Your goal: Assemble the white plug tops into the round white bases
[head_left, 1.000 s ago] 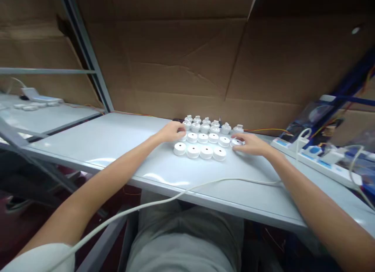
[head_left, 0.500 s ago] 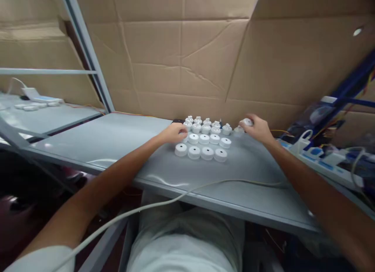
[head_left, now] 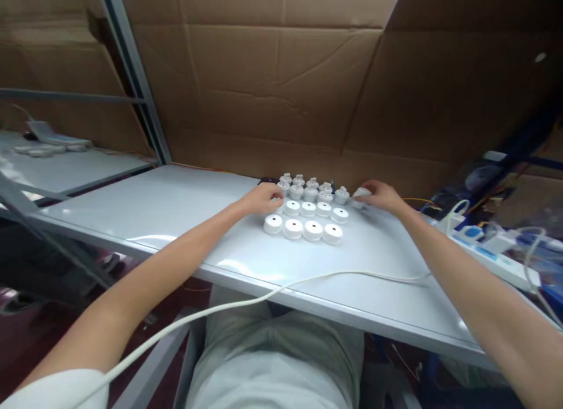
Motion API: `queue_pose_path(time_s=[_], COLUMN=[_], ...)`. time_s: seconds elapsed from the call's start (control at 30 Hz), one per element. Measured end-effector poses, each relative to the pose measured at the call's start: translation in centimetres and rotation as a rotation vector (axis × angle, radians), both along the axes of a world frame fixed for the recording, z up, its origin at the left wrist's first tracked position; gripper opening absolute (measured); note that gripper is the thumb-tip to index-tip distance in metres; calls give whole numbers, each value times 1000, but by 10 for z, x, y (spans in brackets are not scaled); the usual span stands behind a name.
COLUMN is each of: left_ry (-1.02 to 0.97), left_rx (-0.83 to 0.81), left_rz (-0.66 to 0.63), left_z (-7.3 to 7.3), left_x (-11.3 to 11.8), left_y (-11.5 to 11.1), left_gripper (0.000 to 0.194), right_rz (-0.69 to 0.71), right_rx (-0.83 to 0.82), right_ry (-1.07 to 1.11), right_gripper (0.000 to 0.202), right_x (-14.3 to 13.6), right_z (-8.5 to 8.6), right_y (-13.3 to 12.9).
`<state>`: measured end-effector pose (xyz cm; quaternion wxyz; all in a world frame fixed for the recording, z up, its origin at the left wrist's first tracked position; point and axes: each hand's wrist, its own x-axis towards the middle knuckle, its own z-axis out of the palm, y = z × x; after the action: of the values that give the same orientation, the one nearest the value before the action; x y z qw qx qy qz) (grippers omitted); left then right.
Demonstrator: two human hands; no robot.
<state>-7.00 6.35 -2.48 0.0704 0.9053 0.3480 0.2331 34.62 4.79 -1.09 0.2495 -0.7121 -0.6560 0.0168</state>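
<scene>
Several white round caps, each with a dark dot on top, stand in two front rows; one cap [head_left: 312,230] is in the nearest row. Behind them are several white round pieces with raised knobs, among them a knobbed piece [head_left: 342,195]. My left hand [head_left: 263,199] has its fingers curled around a white round cap [head_left: 278,208] at the left end of the second row, partly hidden by the fingertips. At the right end of the knobbed pieces, my right hand [head_left: 380,196] pinches a white round piece [head_left: 361,192], low over the table. The fingers cover part of it.
A white cable [head_left: 325,275] crosses the front of the grey table [head_left: 176,203]. To the right lies a power strip [head_left: 497,257] with plugs and cords. Cardboard [head_left: 281,80] walls the back. On the left, a metal post [head_left: 136,74] rises beside another surface.
My right hand has lowered its white round piece a little, down and to the left. My left hand stays at the same cap. The picture's brightness has shifted.
</scene>
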Motion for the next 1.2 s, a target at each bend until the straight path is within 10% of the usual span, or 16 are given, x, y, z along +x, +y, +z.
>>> queue_pose_path(time_s=[0.3, 0.53, 0.77, 1.2], left_ry=[-66, -441, -625, -759], left_rx=[319, 193, 267, -83], left_rz=[162, -278, -330, -337], left_z=[16, 13, 7, 9], left_x=[5, 40, 43, 44], left_y=[-27, -69, -74, -78], left_gripper=[26, 55, 35, 39], right_rz=[19, 581, 643, 695], right_rx=[288, 154, 245, 375], right_ry=[407, 1025, 921, 840], right_gripper=[45, 62, 50, 46], right_x=[-32, -139, -155, -149], right_z=[-2, 3, -3, -4], right_y=[-33, -103, -116, -121])
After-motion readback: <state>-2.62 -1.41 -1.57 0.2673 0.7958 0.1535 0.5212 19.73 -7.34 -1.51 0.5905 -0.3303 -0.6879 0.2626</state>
